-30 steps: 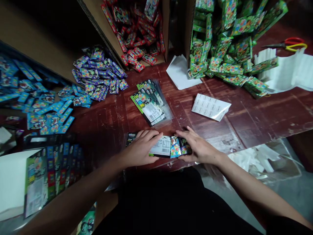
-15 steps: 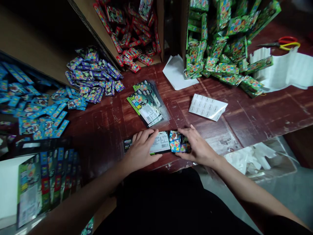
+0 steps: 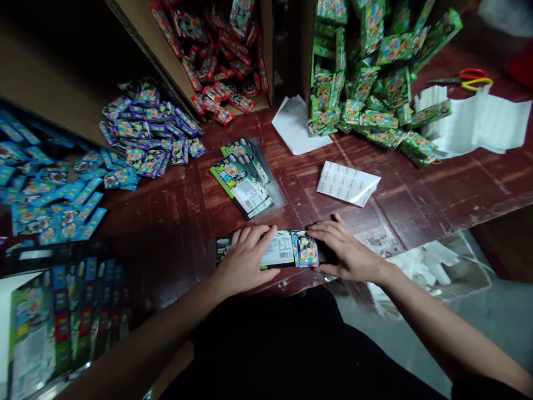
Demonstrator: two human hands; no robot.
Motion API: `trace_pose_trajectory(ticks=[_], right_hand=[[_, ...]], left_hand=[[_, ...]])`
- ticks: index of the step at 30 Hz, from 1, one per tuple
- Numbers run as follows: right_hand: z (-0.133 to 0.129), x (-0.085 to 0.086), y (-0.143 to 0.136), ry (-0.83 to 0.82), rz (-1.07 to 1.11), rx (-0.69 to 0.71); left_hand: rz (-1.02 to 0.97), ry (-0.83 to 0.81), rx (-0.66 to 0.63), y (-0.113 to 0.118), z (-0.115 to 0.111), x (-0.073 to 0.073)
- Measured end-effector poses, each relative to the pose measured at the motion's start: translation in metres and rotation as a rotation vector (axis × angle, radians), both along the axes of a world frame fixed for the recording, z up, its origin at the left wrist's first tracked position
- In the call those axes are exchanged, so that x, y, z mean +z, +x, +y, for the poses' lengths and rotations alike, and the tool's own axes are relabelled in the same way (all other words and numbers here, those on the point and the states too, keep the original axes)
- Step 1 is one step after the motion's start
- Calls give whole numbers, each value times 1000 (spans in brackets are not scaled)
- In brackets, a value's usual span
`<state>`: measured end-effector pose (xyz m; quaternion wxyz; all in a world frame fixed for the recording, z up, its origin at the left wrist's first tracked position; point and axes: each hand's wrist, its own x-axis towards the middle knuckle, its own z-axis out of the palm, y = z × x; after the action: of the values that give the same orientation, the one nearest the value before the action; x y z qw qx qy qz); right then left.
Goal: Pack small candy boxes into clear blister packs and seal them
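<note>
A printed flat plastic pouch, black and green with a white barcode panel, lies crosswise near the table's front edge. Across it rests my left hand, fingers at the far edge and thumb at the near edge, gripping it. At the pouch's right end sits a small purple box, with a thin blue strip visible to its left. My right hand holds that box by its right end, fingertips at the far corner and thumb at the near one. What lies under the right palm is hidden. Beyond, similar printed pouches are fanned out.
Cardboard boxes stand behind piles of red boxes, purple boxes, blue boxes and green boxes. A sticker sheet lies right of centre. Scissors are far right. Filled packs stand lower left.
The blue box has slid left, leaving only a thin strip visible, and the purple box now shows beside it. My view has shifted slightly. Both hands stay at the pouch.
</note>
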<state>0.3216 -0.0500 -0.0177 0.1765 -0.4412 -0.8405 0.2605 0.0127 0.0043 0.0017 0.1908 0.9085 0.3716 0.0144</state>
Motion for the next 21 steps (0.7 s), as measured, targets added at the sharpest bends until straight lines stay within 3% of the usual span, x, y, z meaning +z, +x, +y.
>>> trace_pose_trajectory(ticks=[8, 14, 16, 19, 21], right_hand=[[22, -7, -14, -9, 44, 60], [11, -5, -33, 53, 30, -144], [11, -6, -38, 31, 23, -84], [31, -1, -37, 51, 5, -81], [61, 11, -26, 130, 11, -176]], left_hand=[[-40, -60, -23, 9, 5, -1], [-42, -61, 151, 10, -3, 4], [-17, -80, 184, 7, -4, 2], [33, -113, 172, 0, 2, -1], [16, -124, 96, -6, 18, 3]])
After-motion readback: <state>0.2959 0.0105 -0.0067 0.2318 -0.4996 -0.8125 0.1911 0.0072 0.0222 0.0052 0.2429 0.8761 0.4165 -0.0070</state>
